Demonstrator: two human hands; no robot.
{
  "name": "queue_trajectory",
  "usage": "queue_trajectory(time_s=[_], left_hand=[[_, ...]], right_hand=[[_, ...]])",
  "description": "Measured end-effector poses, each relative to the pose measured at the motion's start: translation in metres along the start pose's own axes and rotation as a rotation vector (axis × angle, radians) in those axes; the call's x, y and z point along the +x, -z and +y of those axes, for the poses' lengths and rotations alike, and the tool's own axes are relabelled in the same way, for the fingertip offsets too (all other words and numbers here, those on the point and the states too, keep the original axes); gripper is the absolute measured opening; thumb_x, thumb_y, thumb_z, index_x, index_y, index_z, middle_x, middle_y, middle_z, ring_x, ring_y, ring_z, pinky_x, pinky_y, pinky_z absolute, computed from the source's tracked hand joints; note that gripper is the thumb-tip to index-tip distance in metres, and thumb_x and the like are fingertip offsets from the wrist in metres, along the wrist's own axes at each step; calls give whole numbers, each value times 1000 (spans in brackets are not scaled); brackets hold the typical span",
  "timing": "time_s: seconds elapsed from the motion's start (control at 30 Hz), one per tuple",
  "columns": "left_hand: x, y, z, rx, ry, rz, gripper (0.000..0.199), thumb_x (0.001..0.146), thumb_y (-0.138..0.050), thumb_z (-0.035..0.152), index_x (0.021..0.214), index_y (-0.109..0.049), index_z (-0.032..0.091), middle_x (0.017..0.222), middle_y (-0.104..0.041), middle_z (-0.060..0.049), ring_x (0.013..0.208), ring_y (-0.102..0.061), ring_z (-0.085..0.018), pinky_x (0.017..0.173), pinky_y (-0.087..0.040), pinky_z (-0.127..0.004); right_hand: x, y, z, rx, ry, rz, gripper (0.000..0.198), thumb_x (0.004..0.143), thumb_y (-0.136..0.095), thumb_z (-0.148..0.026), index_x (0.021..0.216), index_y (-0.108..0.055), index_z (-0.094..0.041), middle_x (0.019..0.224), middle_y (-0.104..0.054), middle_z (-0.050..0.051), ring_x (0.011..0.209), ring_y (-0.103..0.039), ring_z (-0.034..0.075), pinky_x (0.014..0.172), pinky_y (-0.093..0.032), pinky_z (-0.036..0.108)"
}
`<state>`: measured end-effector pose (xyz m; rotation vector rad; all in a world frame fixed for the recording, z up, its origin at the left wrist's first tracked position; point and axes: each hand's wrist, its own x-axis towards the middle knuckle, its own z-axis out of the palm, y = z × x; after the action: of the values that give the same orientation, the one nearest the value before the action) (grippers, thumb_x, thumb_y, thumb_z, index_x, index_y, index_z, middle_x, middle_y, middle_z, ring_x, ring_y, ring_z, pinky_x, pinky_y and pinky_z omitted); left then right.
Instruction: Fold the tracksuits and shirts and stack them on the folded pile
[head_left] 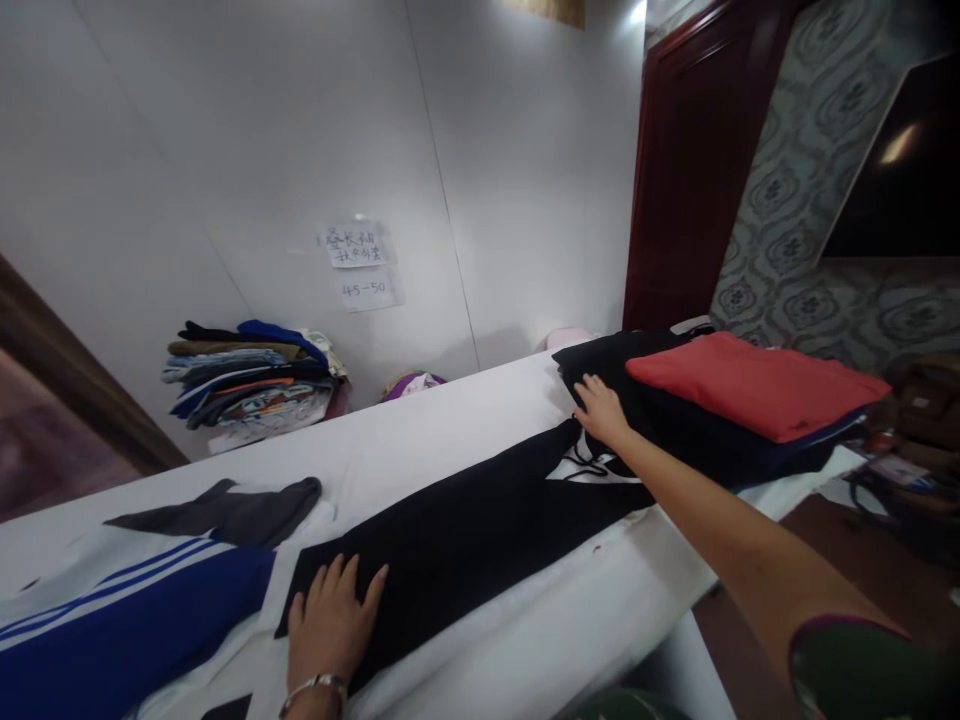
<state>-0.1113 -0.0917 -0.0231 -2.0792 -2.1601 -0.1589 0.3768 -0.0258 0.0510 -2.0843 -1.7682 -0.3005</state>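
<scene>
A long black garment (450, 530) lies spread across the white table. Near its right end a white patch (577, 465) shows with dark cord across it. My left hand (334, 612) rests flat on the garment's left end, fingers apart, with a bracelet at the wrist. Stretched out to the right, my right hand (602, 412) lies with spread fingers on black cloth beside the white patch. I cannot tell whether that cloth is the same garment. Just right of this hand is a folded red garment (757, 385) on top of dark clothes.
A blue garment with white stripes (150, 620) and a dark grey one (255, 510) lie on the left. Behind the table (420, 450) stands a pile of folded clothes (247, 375). Paper notes (364, 265) hang on the white wall.
</scene>
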Motion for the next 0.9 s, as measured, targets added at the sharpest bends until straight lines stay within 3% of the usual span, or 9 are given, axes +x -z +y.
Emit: queue_trajectory(time_s=[0.1, 0.27, 0.4, 0.5, 0.67, 0.77, 0.83, 0.9], left_hand=[[2, -5, -1, 6, -3, -4, 46, 84, -40, 44, 124, -59, 29, 138, -49, -6, 136, -29, -30, 107, -21, -54], [0, -1, -1, 10, -31, -4, 45, 85, -39, 43, 122, -60, 29, 138, -49, -7, 135, -30, -30, 107, -20, -53], [-3, 6, 2, -8, -24, 8, 50, 85, -37, 47, 125, -57, 26, 139, -48, -8, 134, -31, -30, 106, -22, -52], [-4, 8, 5, -8, -5, 20, 55, 85, -37, 49, 129, -55, 21, 141, -45, -10, 134, -31, -29, 107, -22, -50], [-4, 9, 6, 8, 3, 20, 59, 84, -39, 48, 132, -51, 15, 143, -43, -10, 134, -31, -28, 108, -21, -48], [-5, 11, 8, 1, 20, 22, 59, 84, -39, 50, 131, -52, 15, 142, -44, -9, 134, -31, -28, 109, -21, -47], [-6, 14, 11, -4, 29, 20, 59, 85, -40, 51, 130, -52, 15, 142, -44, -10, 134, -32, -28, 109, -21, -47], [-7, 16, 14, -13, 32, 21, 59, 85, -41, 51, 129, -53, 14, 141, -45, -10, 133, -32, -29, 109, -21, -48]], right_hand=[[24, 18, 24, -60, -99, 112, 63, 85, -48, -29, 141, -31, -7, 150, -20, 21, 138, -15, 36, 105, -26, 47], [52, 28, 49, 24, -241, 62, 76, 78, -59, -22, 143, -25, -3, 143, -29, 29, 128, -34, 40, 100, -33, 48], [64, 34, 55, 119, -230, 48, 58, 78, -51, -9, 135, -42, -2, 120, -55, 28, 115, -49, 36, 94, -38, 48], [71, 44, 53, 186, -201, 58, 46, 76, -46, -3, 121, -58, -4, 108, -64, 22, 106, -57, 32, 93, -41, 44], [65, 61, 20, 352, -55, 120, 44, 78, -47, -7, 118, -61, -15, 108, -67, 7, 102, -61, 18, 96, -44, 31], [35, 65, -14, 623, 174, 108, 37, 80, -53, -17, 115, -63, -20, 105, -68, 2, 99, -62, 16, 93, -47, 30], [8, 63, -34, 849, 348, -9, 38, 78, -58, -24, 116, -63, -23, 106, -68, 2, 100, -62, 17, 90, -49, 33], [-20, 58, -47, 950, 434, -213, 46, 75, -63, -28, 121, -60, -26, 113, -66, 3, 105, -60, 19, 90, -49, 36]])
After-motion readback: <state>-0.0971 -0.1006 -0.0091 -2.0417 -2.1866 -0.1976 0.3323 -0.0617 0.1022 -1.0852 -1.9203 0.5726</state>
